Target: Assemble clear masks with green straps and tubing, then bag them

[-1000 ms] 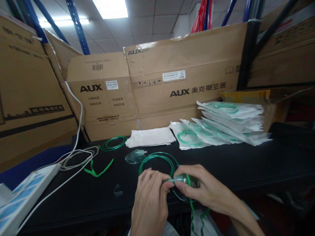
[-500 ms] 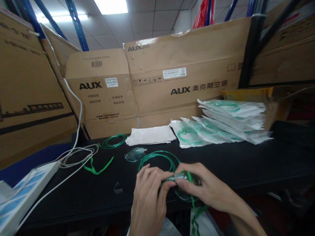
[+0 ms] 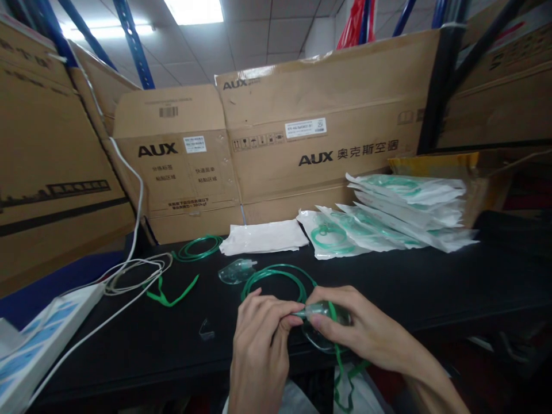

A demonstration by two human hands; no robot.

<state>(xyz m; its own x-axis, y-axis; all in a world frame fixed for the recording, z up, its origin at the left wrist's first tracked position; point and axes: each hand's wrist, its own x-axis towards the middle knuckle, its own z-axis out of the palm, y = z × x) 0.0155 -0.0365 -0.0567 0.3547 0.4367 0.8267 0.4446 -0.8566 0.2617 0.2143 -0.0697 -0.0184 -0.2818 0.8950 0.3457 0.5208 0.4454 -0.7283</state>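
My right hand (image 3: 353, 325) is closed around a clear green oxygen mask (image 3: 342, 313), its nozzle pointing left. A green elastic strap (image 3: 340, 374) dangles from the mask over my lap. With thumb and forefinger my left hand (image 3: 263, 339) pinches the end of the green tubing at that nozzle; the tip is mostly covered by my fingers. Coiled green tubing (image 3: 276, 271) lies on the table just beyond both hands. Behind the coil, to the left, rests another clear mask (image 3: 236, 271).
A second tubing coil (image 3: 198, 248), a green strap (image 3: 166, 296) and a small clear piece (image 3: 207, 330) lie leftward. White pouches (image 3: 263, 237) and stacked packaged masks (image 3: 405, 213) stand at the back. A power strip (image 3: 56, 339) with white cables occupies the left; cardboard (image 3: 328, 115) walls the rear.
My left fingers have shifted slightly at the nozzle, showing a bit more of the joint. The right hand keeps its hold on the mask. The strap's hanging end has swung slightly.
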